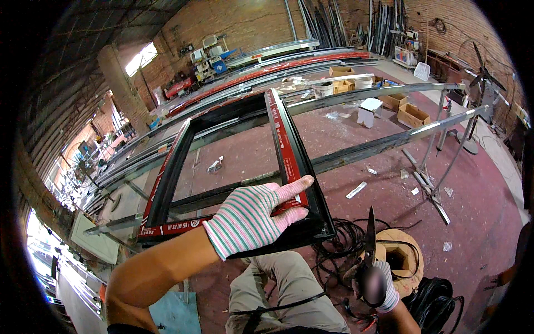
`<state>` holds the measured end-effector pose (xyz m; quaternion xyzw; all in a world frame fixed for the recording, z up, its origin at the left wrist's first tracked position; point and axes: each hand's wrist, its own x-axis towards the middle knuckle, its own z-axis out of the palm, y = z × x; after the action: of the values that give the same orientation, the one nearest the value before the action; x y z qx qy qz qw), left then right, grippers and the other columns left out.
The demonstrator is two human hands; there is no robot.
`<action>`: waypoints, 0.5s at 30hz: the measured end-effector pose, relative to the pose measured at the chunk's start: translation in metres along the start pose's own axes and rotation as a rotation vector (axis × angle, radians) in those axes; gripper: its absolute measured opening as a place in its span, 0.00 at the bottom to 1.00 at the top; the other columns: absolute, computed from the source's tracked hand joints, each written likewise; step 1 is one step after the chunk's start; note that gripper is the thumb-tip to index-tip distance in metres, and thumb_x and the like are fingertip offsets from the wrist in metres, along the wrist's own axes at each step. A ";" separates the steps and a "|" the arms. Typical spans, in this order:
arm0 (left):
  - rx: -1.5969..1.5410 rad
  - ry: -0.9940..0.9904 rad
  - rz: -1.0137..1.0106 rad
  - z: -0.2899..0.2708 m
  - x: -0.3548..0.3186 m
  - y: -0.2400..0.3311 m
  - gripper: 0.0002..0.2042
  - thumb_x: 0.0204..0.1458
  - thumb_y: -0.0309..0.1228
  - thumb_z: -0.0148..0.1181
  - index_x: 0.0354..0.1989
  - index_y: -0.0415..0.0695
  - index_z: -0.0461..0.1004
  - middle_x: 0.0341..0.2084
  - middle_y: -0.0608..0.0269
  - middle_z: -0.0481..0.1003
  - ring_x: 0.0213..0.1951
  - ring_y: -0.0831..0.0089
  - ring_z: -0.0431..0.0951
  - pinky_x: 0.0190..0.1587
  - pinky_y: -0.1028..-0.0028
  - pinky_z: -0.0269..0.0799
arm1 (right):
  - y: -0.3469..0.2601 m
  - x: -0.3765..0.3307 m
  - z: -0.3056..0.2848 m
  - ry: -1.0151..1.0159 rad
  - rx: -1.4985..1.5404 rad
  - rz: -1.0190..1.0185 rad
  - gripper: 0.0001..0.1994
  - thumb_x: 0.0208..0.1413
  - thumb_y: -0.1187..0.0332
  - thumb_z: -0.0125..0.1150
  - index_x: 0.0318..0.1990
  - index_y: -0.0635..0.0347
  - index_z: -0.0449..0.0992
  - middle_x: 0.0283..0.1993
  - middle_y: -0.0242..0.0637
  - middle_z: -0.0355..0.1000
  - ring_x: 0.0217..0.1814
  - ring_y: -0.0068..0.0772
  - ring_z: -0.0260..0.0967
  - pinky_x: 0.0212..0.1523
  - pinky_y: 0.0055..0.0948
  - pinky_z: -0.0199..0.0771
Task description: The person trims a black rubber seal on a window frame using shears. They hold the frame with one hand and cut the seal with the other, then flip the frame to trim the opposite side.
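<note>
Under the left hand (243, 218), a rectangular black-and-red frame (286, 151).

White lettering is printed along the red film strips (287, 158) (mostly too small to read) on the black rectangular frame (303, 158).

The frame (286, 150) lies across the rails of the desk (384, 142), the left grip (250, 217) on it near its close right corner. To the frame's right, the right grip (384, 286) holds the scissors (370, 236) in front of the spool (413, 251). Loose cable (335, 238) lies left of the spool, a cable coil (436, 300) to its near right. Behind the desk, long profiles (267, 72) stretch before the wall (233, 28); a fan (483, 75) stands far right.
</note>
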<state>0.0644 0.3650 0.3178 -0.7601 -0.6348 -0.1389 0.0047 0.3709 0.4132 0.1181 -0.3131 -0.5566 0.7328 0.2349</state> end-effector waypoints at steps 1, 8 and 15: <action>0.022 -0.027 0.015 -0.003 0.002 -0.001 0.28 0.62 0.43 0.61 0.72 0.57 0.66 0.27 0.54 0.76 0.29 0.54 0.80 0.36 0.60 0.76 | -0.005 -0.002 0.004 -0.005 -0.113 -0.044 0.16 0.71 0.63 0.46 0.43 0.62 0.80 0.33 0.30 0.77 0.29 0.23 0.71 0.31 0.24 0.72; 0.313 -0.303 0.058 -0.029 0.021 0.019 0.29 0.65 0.43 0.53 0.76 0.63 0.57 0.23 0.49 0.75 0.24 0.49 0.78 0.28 0.54 0.73 | 0.011 0.001 -0.004 -0.010 -0.081 -0.062 0.18 0.70 0.59 0.46 0.42 0.62 0.80 0.33 0.32 0.78 0.28 0.25 0.72 0.30 0.25 0.73; 0.384 -0.343 0.225 -0.031 0.030 0.010 0.30 0.66 0.43 0.48 0.77 0.66 0.53 0.18 0.51 0.73 0.19 0.50 0.76 0.25 0.54 0.73 | 0.019 0.006 0.001 -0.008 0.067 -0.256 0.18 0.68 0.55 0.57 0.43 0.64 0.80 0.30 0.34 0.78 0.25 0.25 0.72 0.25 0.25 0.71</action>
<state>0.0722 0.3868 0.3556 -0.8234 -0.5526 0.1159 0.0564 0.3660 0.4117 0.0983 -0.2283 -0.5681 0.7164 0.3345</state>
